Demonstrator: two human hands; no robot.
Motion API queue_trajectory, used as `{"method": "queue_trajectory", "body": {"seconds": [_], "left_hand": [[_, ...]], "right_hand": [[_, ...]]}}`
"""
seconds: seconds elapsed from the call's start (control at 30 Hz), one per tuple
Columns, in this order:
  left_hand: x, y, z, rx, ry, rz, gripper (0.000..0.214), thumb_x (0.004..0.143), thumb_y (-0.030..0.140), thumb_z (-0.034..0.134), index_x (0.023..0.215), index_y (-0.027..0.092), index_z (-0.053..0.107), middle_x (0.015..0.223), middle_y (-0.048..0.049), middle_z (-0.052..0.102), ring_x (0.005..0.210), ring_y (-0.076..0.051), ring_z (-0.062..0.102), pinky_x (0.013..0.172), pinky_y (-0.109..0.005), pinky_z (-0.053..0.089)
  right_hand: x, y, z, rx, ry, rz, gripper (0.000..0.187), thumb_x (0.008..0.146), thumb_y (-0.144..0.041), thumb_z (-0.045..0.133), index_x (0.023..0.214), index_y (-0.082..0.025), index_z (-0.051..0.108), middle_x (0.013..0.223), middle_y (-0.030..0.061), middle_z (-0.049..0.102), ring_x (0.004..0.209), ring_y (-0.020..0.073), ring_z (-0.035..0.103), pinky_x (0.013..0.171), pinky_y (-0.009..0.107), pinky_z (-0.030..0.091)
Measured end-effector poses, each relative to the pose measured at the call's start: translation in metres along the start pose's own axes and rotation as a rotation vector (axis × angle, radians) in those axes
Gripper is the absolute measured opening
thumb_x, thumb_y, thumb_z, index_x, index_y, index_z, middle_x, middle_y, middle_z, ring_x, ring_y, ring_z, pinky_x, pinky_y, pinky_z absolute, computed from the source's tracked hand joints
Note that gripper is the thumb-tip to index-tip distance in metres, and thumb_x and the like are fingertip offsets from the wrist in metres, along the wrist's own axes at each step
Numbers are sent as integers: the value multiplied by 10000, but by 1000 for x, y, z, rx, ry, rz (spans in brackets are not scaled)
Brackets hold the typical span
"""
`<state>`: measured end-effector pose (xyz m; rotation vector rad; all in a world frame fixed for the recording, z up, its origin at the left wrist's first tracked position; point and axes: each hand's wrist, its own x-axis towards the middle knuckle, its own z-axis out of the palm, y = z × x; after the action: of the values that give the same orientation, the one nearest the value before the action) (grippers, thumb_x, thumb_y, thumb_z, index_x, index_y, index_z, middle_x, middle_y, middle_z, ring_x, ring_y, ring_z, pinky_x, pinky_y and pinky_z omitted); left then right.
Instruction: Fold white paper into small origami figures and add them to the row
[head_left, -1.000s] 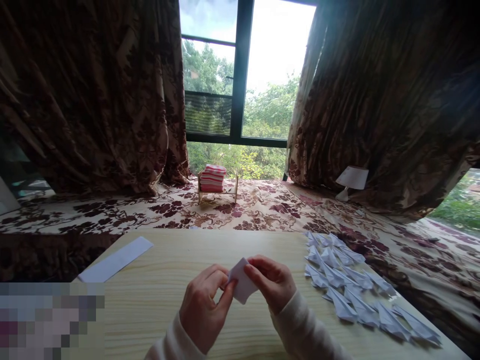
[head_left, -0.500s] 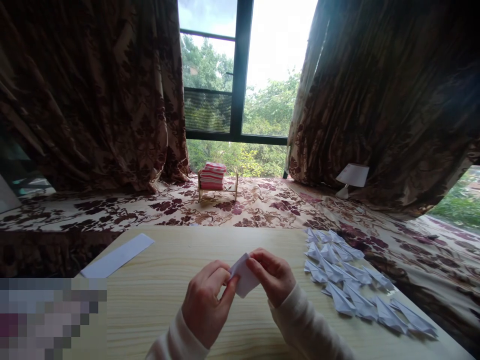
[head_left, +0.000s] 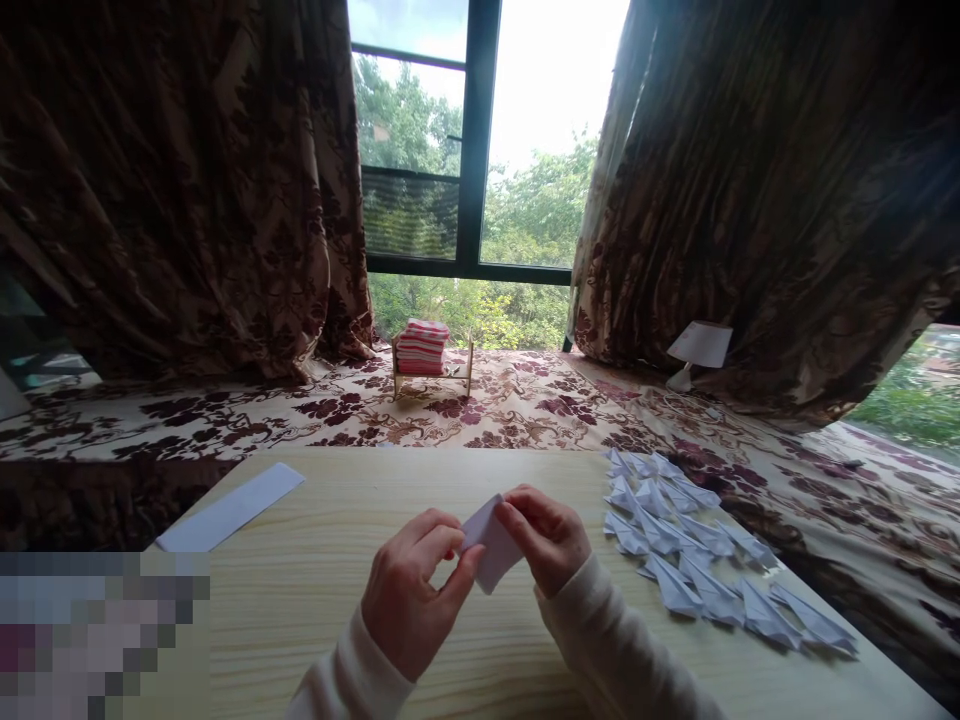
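A small white piece of folded paper (head_left: 491, 555) is held up between both hands, just above the table. My left hand (head_left: 420, 590) pinches its left edge with thumb and fingers. At its upper right corner, my right hand (head_left: 547, 535) grips it between thumb and fingertips. Several folded white paper planes (head_left: 675, 540) lie in rows to the right of my right hand. A long strip of white paper (head_left: 232, 507) rests off to the left, apart from both hands.
The light wooden table (head_left: 315, 600) ends at a ledge covered in floral cloth (head_left: 525, 400). On that ledge stand a tiny rack (head_left: 432, 375) with folded striped cloths (head_left: 421, 350) and a small lamp (head_left: 700, 345). Dark curtains (head_left: 187, 180) flank the window.
Both hands keep hold of the paper, which is turned slightly and shows more of its face. The left thumb has shifted a little along it. The whole view has moved slightly.
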<state>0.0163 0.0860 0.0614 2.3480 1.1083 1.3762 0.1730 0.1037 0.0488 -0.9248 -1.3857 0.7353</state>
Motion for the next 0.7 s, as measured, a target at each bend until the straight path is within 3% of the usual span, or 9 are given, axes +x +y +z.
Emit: {"method": "queue_trajectory", "body": {"seconds": [0.1,0.2,0.23,0.33,0.47,0.63,0.7], "left_hand": [[1,-1,-1,-96,9,-94,38,780,189,519,766,183,554,743,-20,581,650,-125,545,639,-254,436],[3,-2,-3,-211,-11,-235,338,721,193,579,1050,166,507,849,-29,592,647,-118,549,665,-262,450],[4,-2,-5,-245,-63,-273,371,698,191,591,1060,157,517,860,-35,592,664,-125,550,657,-259,448],[6,-3,-8,-343,-268,-382,136,710,209,545,781,132,631,702,-33,587,659,-143,529,594,-243,412],[8,-4,-14,-460,-300,-553,238,738,288,504,678,96,631,571,-26,547,560,-125,476,534,-240,375],[6,-6,-15,-456,-338,-533,186,665,269,586,744,112,646,619,-4,542,580,-118,478,541,-227,368],[5,-7,-13,-449,-353,-488,100,643,218,587,668,129,625,620,15,506,581,-106,457,540,-221,349]], "right_hand": [[2,-1,-3,-18,-5,3,219,758,-355,578,671,-158,618,619,4,514,540,113,470,468,223,365],[1,-2,-5,-64,-14,-37,209,761,-341,576,662,-164,622,622,13,531,535,119,477,474,234,376],[0,-2,-5,-87,-46,-57,198,764,-330,575,666,-165,624,632,20,541,542,124,485,482,240,384],[-3,-3,-4,-131,-143,-124,188,777,-311,561,676,-166,625,630,34,554,565,142,506,493,250,402],[-4,-5,-7,-117,-87,-134,180,777,-317,575,690,-170,631,681,43,573,592,144,530,477,233,400],[-7,-6,-5,-126,-84,-143,161,760,-333,608,719,-185,655,737,55,599,654,161,551,522,226,432],[-9,-6,-2,-110,-116,-151,154,765,-329,604,728,-188,654,747,58,601,675,168,556,531,224,441]]}}
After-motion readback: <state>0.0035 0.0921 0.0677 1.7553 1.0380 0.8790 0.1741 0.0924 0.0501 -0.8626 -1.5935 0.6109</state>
